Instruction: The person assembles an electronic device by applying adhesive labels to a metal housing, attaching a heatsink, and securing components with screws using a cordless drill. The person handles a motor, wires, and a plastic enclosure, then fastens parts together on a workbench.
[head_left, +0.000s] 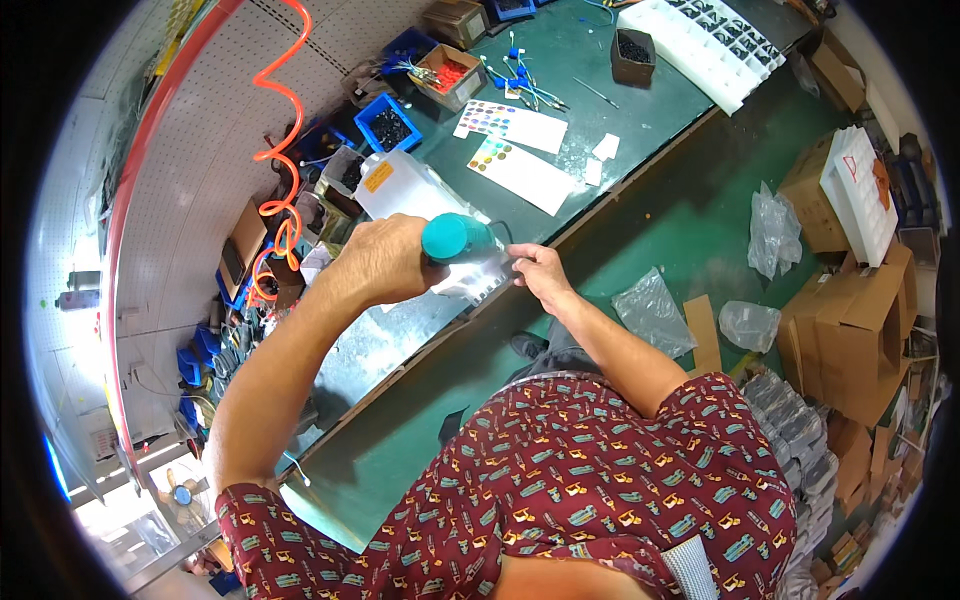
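Note:
My left hand (385,258) is closed round a cylindrical tool with a teal round end (458,238), which looks like a powered screwdriver. The tool stands over a shiny silver-white metal housing (420,190) that carries an orange label. Its lower part and tip are hidden under my hand and the teal end. At the near right edge of the housing is my right hand (540,273), with thumb and fingers pinched together. What lies between those fingertips is too small to make out.
The green workbench (590,90) holds sticker sheets (520,172), a blue bin of black parts (388,125), a box of red parts (447,75), blue-ended cables (520,80) and a white tray (700,50). An orange coiled hose (285,150) hangs left. Cardboard boxes (850,330) stand right.

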